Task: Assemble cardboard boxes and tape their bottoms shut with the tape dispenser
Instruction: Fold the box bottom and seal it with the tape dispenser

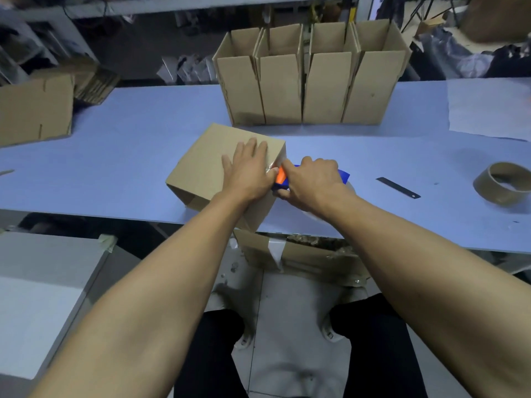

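Fingers (253,150) of the left hand (248,173) are laid straight and flat on the upturned bottom of a cardboard box (207,165), pressing it down; nothing is gripped. The fingers of the right hand (311,182) are curled round the tape dispenser (283,179), whose orange and blue parts are held against the box's right edge, where a strip of clear tape (271,168) is seen. The box sits near the front edge of the pale blue tabletop (143,133), its open end turned towards the person.

Behind it, four assembled boxes (310,81) are stood side by side in a row, flaps up. A black blade-like strip (398,188) lies to the right of the dispenser, and an empty cardboard tape core (502,182) is set farther right. A sheet of white paper (488,107) is spread at the far right, and flat folded cartons (34,110) are at the left end. No writing or brand marks can be read on anything.
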A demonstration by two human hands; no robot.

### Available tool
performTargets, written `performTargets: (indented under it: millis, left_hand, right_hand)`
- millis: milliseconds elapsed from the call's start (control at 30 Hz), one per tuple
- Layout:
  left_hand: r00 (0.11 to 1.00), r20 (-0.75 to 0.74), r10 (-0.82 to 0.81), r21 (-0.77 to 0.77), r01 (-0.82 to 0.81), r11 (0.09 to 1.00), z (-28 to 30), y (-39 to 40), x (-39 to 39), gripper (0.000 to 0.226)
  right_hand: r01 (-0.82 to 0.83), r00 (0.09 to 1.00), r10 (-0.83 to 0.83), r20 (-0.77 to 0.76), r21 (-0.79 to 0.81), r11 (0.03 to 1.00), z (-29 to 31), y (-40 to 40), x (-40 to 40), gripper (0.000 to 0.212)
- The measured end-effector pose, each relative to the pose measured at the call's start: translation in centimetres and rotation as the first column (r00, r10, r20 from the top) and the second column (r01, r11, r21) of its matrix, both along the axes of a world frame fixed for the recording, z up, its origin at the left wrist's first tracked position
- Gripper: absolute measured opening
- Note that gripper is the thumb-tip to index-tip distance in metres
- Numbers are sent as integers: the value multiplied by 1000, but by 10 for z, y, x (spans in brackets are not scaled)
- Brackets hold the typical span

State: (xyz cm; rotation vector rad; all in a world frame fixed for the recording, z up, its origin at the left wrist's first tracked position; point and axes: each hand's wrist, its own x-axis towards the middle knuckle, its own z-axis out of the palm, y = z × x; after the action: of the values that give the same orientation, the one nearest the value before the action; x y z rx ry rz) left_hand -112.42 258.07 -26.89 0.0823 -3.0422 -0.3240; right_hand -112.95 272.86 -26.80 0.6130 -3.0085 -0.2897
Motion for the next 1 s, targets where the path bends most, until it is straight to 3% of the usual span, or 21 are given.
performTargets:
  millis: [400,667,767,867,933,1000]
  left_hand:
    - [998,3,57,-8,-57,998,-4,11,-1,58]
    - [997,4,83,-3,-83,997,-9,9,-1,59]
    - [983,-27,184,-6,-184,983,-10,13,-3,54]
    - [966,-47,255,9,-255,967,-6,19,-5,50]
    - [967,17,255,86,-256,963,0,15,-9,60]
    - [970,30,243,279,-242,929,15,8,-8,69]
  right_hand:
    - [29,982,-29,187,1,1000,15,-8,-12,54]
    - [18,982,-23,187,30,999,15,11,-2,54]
    - [59,981,-29,193,-154,986,18,36,5,49]
    - [49,991,-1,135,-354,934,19,56,14,64]
    - [42,996,0,90,-470,882,19,65,19,70]
    - [17,998,16,55,-548,836,20,69,23,72]
